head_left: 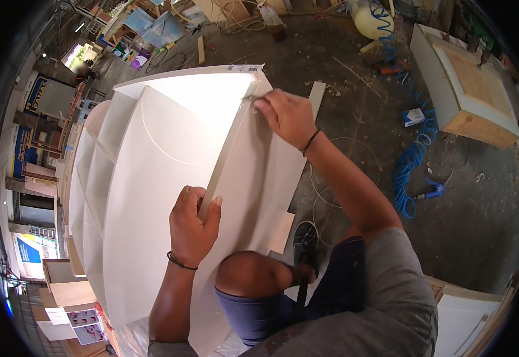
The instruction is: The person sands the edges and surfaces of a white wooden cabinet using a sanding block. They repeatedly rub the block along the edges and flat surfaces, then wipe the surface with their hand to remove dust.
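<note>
A large white cabinet carcass point(152, 149) with open compartments lies in front of me, and my bent knee is against its near panel. My left hand point(194, 226) is closed over the edge of the white panel point(235, 140), thumb on the near face and fingers over the inner side. Farther along that same edge, by the far corner, my right hand point(289, 116) is closed in a pinch. A small dark thing shows at its fingertips, too small to name. Bright light falls on the compartment beside it.
On the concrete floor to the right lie a coiled blue air hose point(414, 169), a blue air gun point(435, 188) and a small box point(413, 117). A wooden cabinet point(479, 125) stands at far right. Boards point(72, 293) are stacked at lower left; clear plastic bins point(163, 28) sit at the back.
</note>
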Demonstrator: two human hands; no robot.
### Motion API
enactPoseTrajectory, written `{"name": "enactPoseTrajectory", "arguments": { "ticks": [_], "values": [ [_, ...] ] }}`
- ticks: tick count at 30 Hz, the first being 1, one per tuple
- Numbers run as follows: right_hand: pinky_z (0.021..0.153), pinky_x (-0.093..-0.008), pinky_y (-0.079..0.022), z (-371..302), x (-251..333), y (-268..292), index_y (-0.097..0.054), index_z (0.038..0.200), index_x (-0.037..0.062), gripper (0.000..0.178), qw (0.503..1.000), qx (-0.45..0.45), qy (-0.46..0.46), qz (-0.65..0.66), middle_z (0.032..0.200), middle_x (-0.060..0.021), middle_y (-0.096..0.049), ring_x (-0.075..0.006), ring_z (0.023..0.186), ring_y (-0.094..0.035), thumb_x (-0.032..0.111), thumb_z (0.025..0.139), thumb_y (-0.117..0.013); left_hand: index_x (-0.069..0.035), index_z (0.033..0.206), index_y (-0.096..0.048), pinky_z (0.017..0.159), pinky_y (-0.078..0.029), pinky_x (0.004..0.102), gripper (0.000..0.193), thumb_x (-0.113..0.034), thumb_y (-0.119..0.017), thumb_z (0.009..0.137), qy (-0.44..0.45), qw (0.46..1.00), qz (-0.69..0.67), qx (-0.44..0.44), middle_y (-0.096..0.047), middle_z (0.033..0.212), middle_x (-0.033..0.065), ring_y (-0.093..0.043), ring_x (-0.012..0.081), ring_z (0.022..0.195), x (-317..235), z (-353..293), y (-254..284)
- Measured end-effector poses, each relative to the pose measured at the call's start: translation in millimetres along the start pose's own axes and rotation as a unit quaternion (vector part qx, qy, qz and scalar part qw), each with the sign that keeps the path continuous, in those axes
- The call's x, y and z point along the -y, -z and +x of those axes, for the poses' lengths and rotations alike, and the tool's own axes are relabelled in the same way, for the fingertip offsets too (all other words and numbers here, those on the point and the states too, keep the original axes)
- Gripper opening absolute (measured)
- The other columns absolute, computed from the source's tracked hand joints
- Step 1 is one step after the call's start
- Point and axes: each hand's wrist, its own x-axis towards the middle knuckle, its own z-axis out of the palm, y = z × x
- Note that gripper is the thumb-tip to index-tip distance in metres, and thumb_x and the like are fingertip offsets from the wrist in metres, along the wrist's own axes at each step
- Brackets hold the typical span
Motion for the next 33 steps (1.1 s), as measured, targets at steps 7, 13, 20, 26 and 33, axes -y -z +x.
{"name": "enactPoseTrajectory", "arguments": {
  "ticks": [7, 13, 20, 26, 33],
  "values": [
    [0.050, -0.0357, -0.046, -4.9, -6.3, -5.0, -0.057, 0.079, 0.0089, 0.017, 0.999, -0.018, 0.014, 0.047, 0.066, -0.0085, -0.060, -0.0280, 0.059, -0.061, 0.023, 0.087, -0.062, 0.000, 0.079, -0.049, 0.052, -0.041, 0.0358, 0.018, -0.012, -0.063, 0.084, -0.008, 1.000, 0.004, -0.001, -0.051, 0.071, 0.0114, -0.050, 0.0249, 0.057, 0.7, 0.1, -1.0],
    [0.052, -0.0372, -0.047, 4.6, -27.8, -4.5, -0.056, 0.079, 0.0073, 0.020, 0.997, -0.014, -0.074, -0.027, 0.067, -0.0109, -0.061, -0.0298, 0.060, -0.061, 0.024, 0.087, -0.063, -0.001, 0.079, -0.049, 0.052, -0.040, 0.0358, 0.018, -0.011, -0.063, 0.083, 0.017, 1.000, -0.021, 0.002, -0.051, 0.071, 0.0108, -0.049, 0.0245, 0.057, -4.7, 1.7, 0.3],
    [0.052, -0.0372, -0.047, 2.4, -25.1, -6.4, -0.056, 0.081, 0.0068, 0.020, 0.994, -0.022, -0.107, -0.026, 0.068, -0.0124, -0.060, -0.0315, 0.060, -0.060, 0.025, 0.088, -0.061, -0.001, 0.079, -0.050, 0.052, -0.040, 0.0356, 0.017, -0.010, -0.063, 0.083, 0.015, 1.000, -0.008, 0.005, -0.051, 0.071, 0.0106, -0.049, 0.0236, 0.057, -5.2, 1.7, -1.0],
    [0.052, -0.0368, -0.047, -5.1, -21.8, -8.9, -0.056, 0.080, 0.0069, 0.021, 0.997, -0.041, -0.071, 0.006, 0.068, -0.0119, -0.060, -0.0309, 0.060, -0.060, 0.026, 0.089, -0.060, 0.000, 0.079, -0.050, 0.052, -0.040, 0.0354, 0.017, -0.010, -0.063, 0.083, 0.012, 1.000, -0.004, 0.005, -0.051, 0.072, 0.0108, -0.050, 0.0236, 0.058, -5.4, 1.3, -2.7],
    [0.048, -0.0369, -0.042, -4.7, 39.2, 17.1, -0.055, 0.077, 0.0056, 0.019, 0.996, 0.058, -0.062, 0.012, 0.065, -0.0112, -0.055, -0.0295, 0.055, -0.056, 0.020, 0.089, -0.061, -0.001, 0.082, -0.052, 0.054, -0.039, 0.0302, 0.014, -0.010, -0.062, 0.084, 0.004, 1.000, -0.005, -0.004, -0.051, 0.070, 0.0076, -0.046, 0.0165, 0.058, -6.4, 0.1, 0.7]
  ]
}}
